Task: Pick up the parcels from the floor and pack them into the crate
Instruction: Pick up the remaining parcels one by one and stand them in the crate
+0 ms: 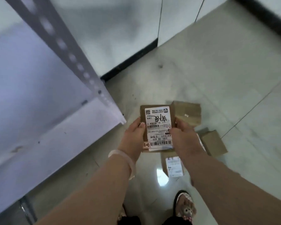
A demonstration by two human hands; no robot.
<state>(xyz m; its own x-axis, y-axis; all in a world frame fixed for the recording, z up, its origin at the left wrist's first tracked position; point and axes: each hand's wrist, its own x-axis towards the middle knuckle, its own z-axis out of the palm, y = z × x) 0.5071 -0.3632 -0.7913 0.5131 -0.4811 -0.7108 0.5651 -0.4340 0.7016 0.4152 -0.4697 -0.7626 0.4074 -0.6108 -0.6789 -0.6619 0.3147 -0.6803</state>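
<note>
This place looks like a small storage or parcel sorting room, not a home. At the left stands a metal rack (44, 98) with a grey slotted upright post (66, 46) full of punched holes, the kind used in stockrooms, and pale flat shelves. The floor (217, 78) is of large glossy light tiles, with a dark skirting strip (130, 65) along plain white walls. Several brown cardboard parcels (187, 113) lie on the floor, and one parcel (157, 127) carries a white shipping label (158, 125) with barcodes and a QR code, as courier goods have.
</note>
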